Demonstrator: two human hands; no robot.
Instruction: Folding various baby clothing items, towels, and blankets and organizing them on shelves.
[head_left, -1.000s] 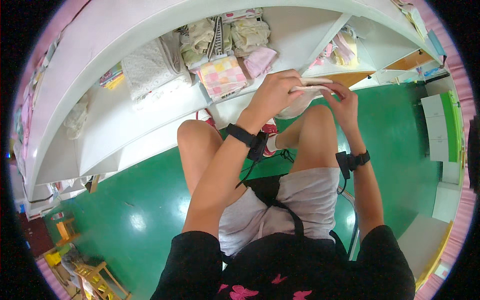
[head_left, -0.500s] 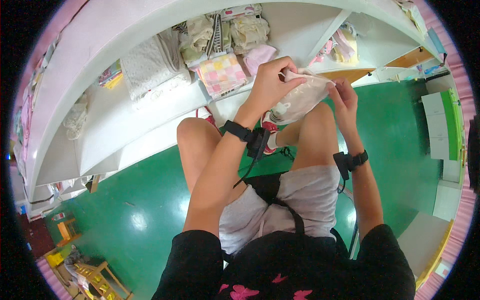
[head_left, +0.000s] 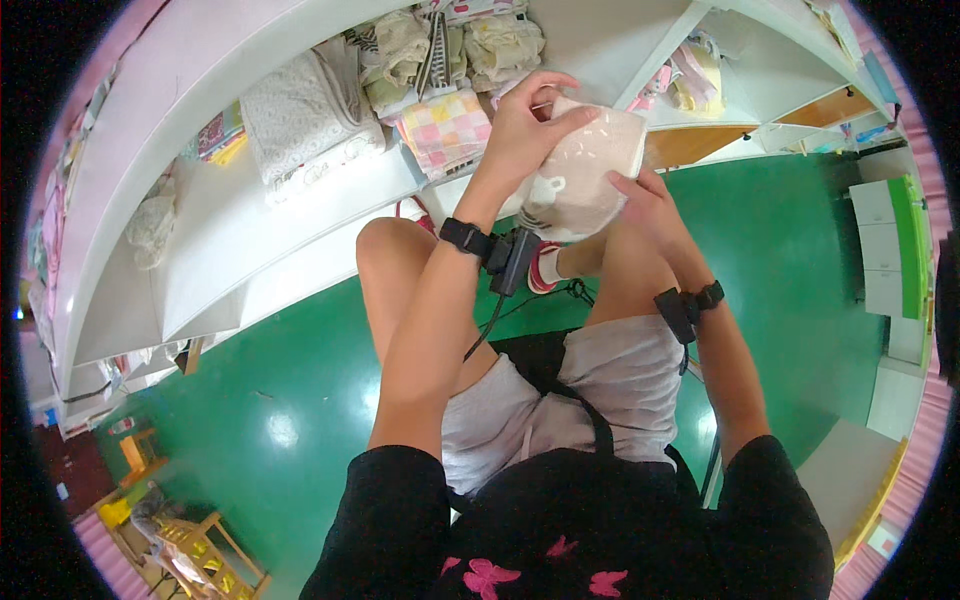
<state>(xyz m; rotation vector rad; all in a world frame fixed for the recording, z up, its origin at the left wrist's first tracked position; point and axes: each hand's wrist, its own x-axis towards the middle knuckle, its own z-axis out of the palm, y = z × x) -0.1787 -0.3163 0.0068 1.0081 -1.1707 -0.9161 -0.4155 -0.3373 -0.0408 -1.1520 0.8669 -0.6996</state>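
In front of my knees, a pale pink cloth item (head_left: 585, 165) with small white prints and dark marks at its lower corner is held up, spread fairly flat. My left hand (head_left: 530, 130) pinches its upper left edge, thumb lying over the front. At its lower right edge is my right hand (head_left: 655, 215), with the thumb on the front and the fingers behind, partly hidden and a little blurred. Just left of my left hand, a folded pink and yellow checked cloth (head_left: 445, 132) lies on the white shelf (head_left: 290, 225).
Folded white patterned cloths (head_left: 305, 115) and crumpled pale green garments (head_left: 500, 45) sit on the shelf. Beyond a slanted divider (head_left: 670, 50), a yellow and pink bundle (head_left: 697, 80) rests. White cabinets (head_left: 878, 245) stand at right on the green floor (head_left: 780, 270); wooden chairs (head_left: 205, 550) are at lower left.
The cloth item has turned flatter and risen slightly. My right hand has moved left and down along its edge; my left hand has shifted a little up and left.
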